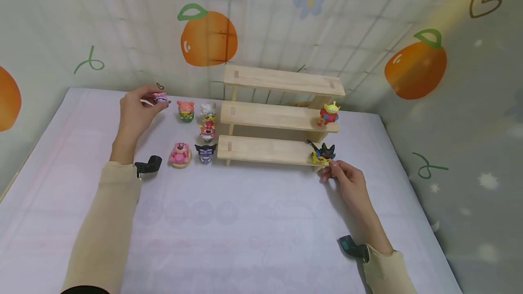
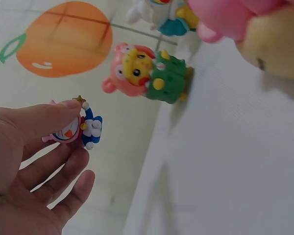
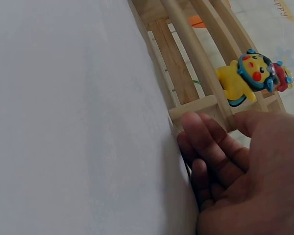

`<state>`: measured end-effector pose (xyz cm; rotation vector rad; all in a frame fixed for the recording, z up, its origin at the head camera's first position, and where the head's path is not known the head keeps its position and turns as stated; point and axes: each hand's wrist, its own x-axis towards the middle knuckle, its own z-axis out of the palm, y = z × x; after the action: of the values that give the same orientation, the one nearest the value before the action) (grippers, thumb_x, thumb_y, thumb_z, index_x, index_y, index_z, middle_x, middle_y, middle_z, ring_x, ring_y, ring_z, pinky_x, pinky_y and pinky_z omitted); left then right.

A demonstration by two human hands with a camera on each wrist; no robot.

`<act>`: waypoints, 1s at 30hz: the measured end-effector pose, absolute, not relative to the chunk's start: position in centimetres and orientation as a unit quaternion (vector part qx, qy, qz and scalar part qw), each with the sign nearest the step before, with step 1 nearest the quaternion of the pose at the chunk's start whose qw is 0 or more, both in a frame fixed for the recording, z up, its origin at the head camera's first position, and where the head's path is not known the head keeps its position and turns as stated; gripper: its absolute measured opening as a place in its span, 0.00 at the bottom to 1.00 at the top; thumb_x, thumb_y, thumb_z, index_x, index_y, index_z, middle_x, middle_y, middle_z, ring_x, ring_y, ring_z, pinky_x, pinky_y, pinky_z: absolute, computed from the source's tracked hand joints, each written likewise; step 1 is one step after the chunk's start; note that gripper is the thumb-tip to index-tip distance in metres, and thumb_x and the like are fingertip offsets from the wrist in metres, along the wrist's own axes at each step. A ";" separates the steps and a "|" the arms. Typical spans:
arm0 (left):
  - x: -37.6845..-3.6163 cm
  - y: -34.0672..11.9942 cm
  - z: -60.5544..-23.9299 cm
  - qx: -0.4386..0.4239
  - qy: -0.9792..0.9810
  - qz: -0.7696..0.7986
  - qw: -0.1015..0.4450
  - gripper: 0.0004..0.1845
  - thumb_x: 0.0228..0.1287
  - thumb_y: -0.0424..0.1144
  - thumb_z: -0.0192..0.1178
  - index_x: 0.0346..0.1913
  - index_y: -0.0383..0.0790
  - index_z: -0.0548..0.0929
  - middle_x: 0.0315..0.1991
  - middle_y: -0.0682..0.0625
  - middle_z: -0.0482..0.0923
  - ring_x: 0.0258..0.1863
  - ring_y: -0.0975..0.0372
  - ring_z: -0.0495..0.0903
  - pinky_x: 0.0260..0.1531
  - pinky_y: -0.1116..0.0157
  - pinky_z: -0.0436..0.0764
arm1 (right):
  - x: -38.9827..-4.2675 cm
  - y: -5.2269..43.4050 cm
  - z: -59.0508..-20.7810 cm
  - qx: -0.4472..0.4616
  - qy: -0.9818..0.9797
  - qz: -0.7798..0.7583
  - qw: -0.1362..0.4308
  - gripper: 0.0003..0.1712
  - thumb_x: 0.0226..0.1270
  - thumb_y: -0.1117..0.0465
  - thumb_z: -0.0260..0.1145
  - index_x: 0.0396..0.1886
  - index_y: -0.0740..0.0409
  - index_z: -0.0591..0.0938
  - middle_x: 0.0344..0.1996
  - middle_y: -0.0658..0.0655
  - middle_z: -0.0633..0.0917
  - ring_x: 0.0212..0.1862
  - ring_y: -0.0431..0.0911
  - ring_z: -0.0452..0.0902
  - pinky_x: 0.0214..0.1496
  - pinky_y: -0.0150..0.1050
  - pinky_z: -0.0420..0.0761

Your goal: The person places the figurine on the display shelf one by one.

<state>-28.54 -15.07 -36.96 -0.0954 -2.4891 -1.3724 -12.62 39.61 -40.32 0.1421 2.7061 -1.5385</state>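
My left hand [image 1: 139, 110] is raised at the far left of the table. Its thumb and fingers pinch a small figurine [image 2: 90, 128] with a pink hood and blue body. Beside it stands a figurine in a pink hood and green outfit [image 1: 186, 111]. At the shelf's lower right corner is my right hand [image 1: 347, 183], its fingers loosely bent around the end of the lowest step and holding no figurine. Just above them a yellow figurine with a dark hood [image 3: 239, 83] stands on that step of the wooden three-tier shelf [image 1: 265, 150].
A red and green figurine [image 1: 328, 113] stands on the middle step. Left of the shelf are a white figurine [image 1: 208, 111], a red-and-pink one [image 1: 207, 131], a pink bear [image 1: 180, 154] and a black-and-purple figurine [image 1: 205, 153]. A patterned curtain [image 1: 269, 35] hangs behind the table.
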 end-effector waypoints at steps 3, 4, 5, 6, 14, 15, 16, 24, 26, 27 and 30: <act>-28.2 -14.9 -36.4 -0.026 -0.866 -0.479 0.141 0.17 0.68 0.39 0.72 0.57 0.38 0.88 0.47 0.39 0.86 0.43 0.59 0.80 0.39 0.80 0.75 | -12.6 39.6 -40.4 0.046 0.864 -0.501 0.012 0.29 0.87 0.46 0.51 0.53 0.69 0.83 0.38 0.61 0.89 0.44 0.38 0.83 0.57 0.21 0.70; -28.1 -14.8 -36.1 -0.024 -0.867 -0.479 0.137 0.18 0.69 0.40 0.72 0.58 0.39 0.87 0.48 0.40 0.86 0.43 0.60 0.79 0.40 0.80 0.75 | -12.6 39.6 -40.5 0.048 0.863 -0.502 0.013 0.29 0.87 0.46 0.51 0.53 0.70 0.83 0.37 0.60 0.89 0.44 0.38 0.83 0.57 0.21 0.71; -28.0 -14.6 -35.9 -0.024 -0.867 -0.480 0.134 0.18 0.69 0.41 0.72 0.58 0.39 0.87 0.49 0.41 0.86 0.44 0.60 0.79 0.41 0.79 0.75 | -12.6 39.6 -40.5 0.049 0.863 -0.503 0.014 0.29 0.87 0.46 0.51 0.53 0.70 0.83 0.38 0.59 0.89 0.44 0.38 0.82 0.57 0.22 0.71; -27.9 -14.4 -35.7 -0.025 -0.867 -0.481 0.133 0.19 0.69 0.42 0.72 0.59 0.39 0.87 0.49 0.41 0.86 0.44 0.60 0.80 0.41 0.78 0.75 | -12.7 39.6 -40.5 0.050 0.862 -0.504 0.014 0.29 0.87 0.46 0.51 0.53 0.70 0.83 0.38 0.58 0.89 0.43 0.38 0.83 0.57 0.22 0.71; -27.0 -12.0 -34.0 -0.074 -0.858 -0.487 0.142 0.17 0.69 0.41 0.72 0.56 0.39 0.88 0.48 0.41 0.87 0.46 0.56 0.82 0.43 0.77 0.76 | -12.8 39.5 -40.6 0.052 0.866 -0.498 0.014 0.29 0.87 0.45 0.51 0.54 0.69 0.83 0.40 0.58 0.89 0.44 0.38 0.83 0.56 0.21 0.73; -26.9 -11.7 -33.8 -0.080 -0.857 -0.489 0.142 0.16 0.68 0.41 0.73 0.55 0.39 0.88 0.47 0.41 0.87 0.45 0.56 0.82 0.42 0.78 0.76 | -12.8 39.5 -40.6 0.050 0.866 -0.498 0.013 0.29 0.87 0.46 0.51 0.54 0.69 0.83 0.40 0.59 0.89 0.43 0.38 0.83 0.56 0.21 0.73; -26.8 -11.4 -33.6 -0.087 -0.855 -0.491 0.144 0.16 0.68 0.40 0.73 0.55 0.39 0.88 0.46 0.41 0.87 0.44 0.55 0.82 0.42 0.77 0.76 | -12.8 39.5 -40.5 0.049 0.866 -0.498 0.012 0.29 0.87 0.46 0.51 0.53 0.69 0.83 0.40 0.60 0.89 0.43 0.38 0.83 0.56 0.21 0.73; -25.9 -8.4 -32.5 -0.122 -0.847 -0.500 0.135 0.15 0.65 0.38 0.75 0.53 0.40 0.89 0.42 0.43 0.88 0.39 0.57 0.82 0.39 0.74 0.77 | -12.7 39.6 -40.3 0.048 0.868 -0.495 0.014 0.29 0.87 0.46 0.50 0.54 0.68 0.83 0.42 0.63 0.89 0.44 0.39 0.83 0.57 0.21 0.72; -25.7 -7.6 -32.4 -0.133 -0.845 -0.501 0.129 0.15 0.64 0.37 0.76 0.52 0.40 0.89 0.41 0.44 0.88 0.38 0.58 0.82 0.38 0.74 0.77 | -12.7 39.6 -40.2 0.048 0.869 -0.493 0.015 0.30 0.87 0.45 0.50 0.54 0.69 0.83 0.41 0.63 0.89 0.44 0.39 0.83 0.57 0.21 0.71; -25.6 -7.3 -32.3 -0.139 -0.843 -0.504 0.126 0.15 0.64 0.37 0.76 0.52 0.40 0.89 0.41 0.44 0.88 0.38 0.58 0.82 0.38 0.74 0.77 | -12.7 39.6 -40.2 0.047 0.869 -0.493 0.015 0.30 0.87 0.45 0.50 0.54 0.69 0.83 0.41 0.63 0.89 0.44 0.39 0.83 0.57 0.21 0.72; -25.3 -6.1 -32.2 -0.163 -0.835 -0.511 0.122 0.15 0.63 0.36 0.76 0.51 0.40 0.88 0.40 0.45 0.88 0.37 0.59 0.82 0.37 0.73 0.78 | -12.6 39.6 -40.3 0.048 0.868 -0.495 0.016 0.30 0.87 0.45 0.50 0.54 0.69 0.83 0.40 0.63 0.89 0.44 0.38 0.83 0.57 0.21 0.72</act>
<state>-25.25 -6.14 -32.21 -0.4753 -2.4366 -1.4929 -12.61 39.63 -40.28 0.1495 2.6976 -1.5384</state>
